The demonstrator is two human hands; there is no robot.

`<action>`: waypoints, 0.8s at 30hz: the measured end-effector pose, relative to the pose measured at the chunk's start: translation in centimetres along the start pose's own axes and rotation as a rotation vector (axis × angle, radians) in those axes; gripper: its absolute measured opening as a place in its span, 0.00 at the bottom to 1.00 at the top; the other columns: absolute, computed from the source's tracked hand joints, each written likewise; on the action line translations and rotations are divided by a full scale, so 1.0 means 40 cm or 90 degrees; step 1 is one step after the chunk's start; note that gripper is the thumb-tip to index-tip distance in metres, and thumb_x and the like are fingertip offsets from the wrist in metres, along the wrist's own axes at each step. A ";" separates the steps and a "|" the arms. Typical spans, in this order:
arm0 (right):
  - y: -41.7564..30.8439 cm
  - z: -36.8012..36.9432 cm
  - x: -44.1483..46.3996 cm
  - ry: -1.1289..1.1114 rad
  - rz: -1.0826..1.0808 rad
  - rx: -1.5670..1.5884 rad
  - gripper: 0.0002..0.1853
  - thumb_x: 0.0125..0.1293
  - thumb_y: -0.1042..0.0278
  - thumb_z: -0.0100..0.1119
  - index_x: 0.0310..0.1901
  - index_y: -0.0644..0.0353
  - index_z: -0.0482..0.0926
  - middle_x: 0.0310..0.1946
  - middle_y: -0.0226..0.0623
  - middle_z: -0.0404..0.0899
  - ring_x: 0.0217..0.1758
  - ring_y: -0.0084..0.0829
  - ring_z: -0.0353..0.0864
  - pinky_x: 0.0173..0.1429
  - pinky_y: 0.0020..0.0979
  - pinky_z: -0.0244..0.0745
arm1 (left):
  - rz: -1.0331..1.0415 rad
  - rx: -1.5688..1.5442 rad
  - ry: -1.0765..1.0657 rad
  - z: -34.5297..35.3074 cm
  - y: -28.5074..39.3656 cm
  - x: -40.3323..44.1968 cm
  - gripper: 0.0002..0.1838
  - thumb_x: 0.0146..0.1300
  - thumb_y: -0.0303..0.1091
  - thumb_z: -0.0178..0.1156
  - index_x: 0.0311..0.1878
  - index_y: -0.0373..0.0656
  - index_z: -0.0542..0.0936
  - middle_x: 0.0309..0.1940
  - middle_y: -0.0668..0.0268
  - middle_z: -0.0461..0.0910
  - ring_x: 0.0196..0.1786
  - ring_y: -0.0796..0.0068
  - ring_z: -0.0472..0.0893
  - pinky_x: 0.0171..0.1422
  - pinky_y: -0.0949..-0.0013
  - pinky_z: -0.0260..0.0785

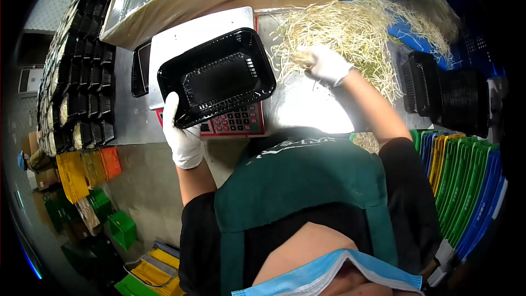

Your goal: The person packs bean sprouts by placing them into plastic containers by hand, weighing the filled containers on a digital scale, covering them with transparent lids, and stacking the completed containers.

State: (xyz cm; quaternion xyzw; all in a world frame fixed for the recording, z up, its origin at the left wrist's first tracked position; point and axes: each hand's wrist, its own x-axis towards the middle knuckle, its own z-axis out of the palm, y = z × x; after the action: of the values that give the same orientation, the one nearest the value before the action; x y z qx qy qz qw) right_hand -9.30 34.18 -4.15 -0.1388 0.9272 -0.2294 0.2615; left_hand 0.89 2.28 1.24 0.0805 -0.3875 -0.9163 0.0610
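My left hand (183, 134), in a white glove, grips the near left corner of a black plastic tray (219, 79). The tray has nothing in it and is tilted above a red digital scale (241, 122) with a silver weighing plate (192, 26). My gloved right hand (327, 67) is closed around a small bunch of bean sprouts (300, 59). It is at the near left edge of a large pile of bean sprouts (339, 27) on the metal table (312, 101).
Stacked black trays (463, 96) stand at the right, and rows of filled trays (82, 77) are piled at the left. A blue crate (405, 33) holds more sprouts at the back right. Behind the scale is a film-wrapped box (219, 0). Colored crates (466, 181) stand at the lower right.
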 end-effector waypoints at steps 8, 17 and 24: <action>-0.050 -0.235 -0.117 0.139 -0.345 0.259 0.31 0.54 0.62 0.66 0.61 0.60 0.71 0.60 0.42 0.73 0.65 0.36 0.71 0.70 0.36 0.66 | -0.100 0.309 -0.168 0.183 -0.116 0.095 0.22 0.60 0.27 0.58 0.58 0.33 0.73 0.48 0.59 0.80 0.51 0.71 0.79 0.57 0.69 0.72; 0.150 -0.120 -0.057 0.191 -0.193 0.295 0.28 0.55 0.58 0.66 0.59 0.54 0.76 0.58 0.38 0.77 0.60 0.35 0.76 0.64 0.36 0.69 | -0.029 0.145 -0.003 0.051 -0.052 0.161 0.26 0.60 0.26 0.55 0.64 0.37 0.69 0.55 0.54 0.76 0.53 0.64 0.80 0.56 0.62 0.77; 0.159 0.126 -0.096 0.357 -0.236 -0.056 0.32 0.55 0.56 0.64 0.63 0.54 0.71 0.60 0.44 0.73 0.64 0.44 0.70 0.69 0.38 0.61 | 0.506 0.615 0.231 0.074 -0.060 0.140 0.25 0.66 0.34 0.57 0.63 0.33 0.67 0.54 0.57 0.73 0.50 0.71 0.75 0.58 0.71 0.67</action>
State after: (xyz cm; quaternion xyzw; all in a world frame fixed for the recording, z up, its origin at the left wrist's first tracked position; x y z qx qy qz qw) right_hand -4.25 39.30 -9.54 -0.2474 0.9311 -0.2621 -0.0563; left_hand -5.28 5.04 1.00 0.1032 -0.7397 -0.5183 0.4166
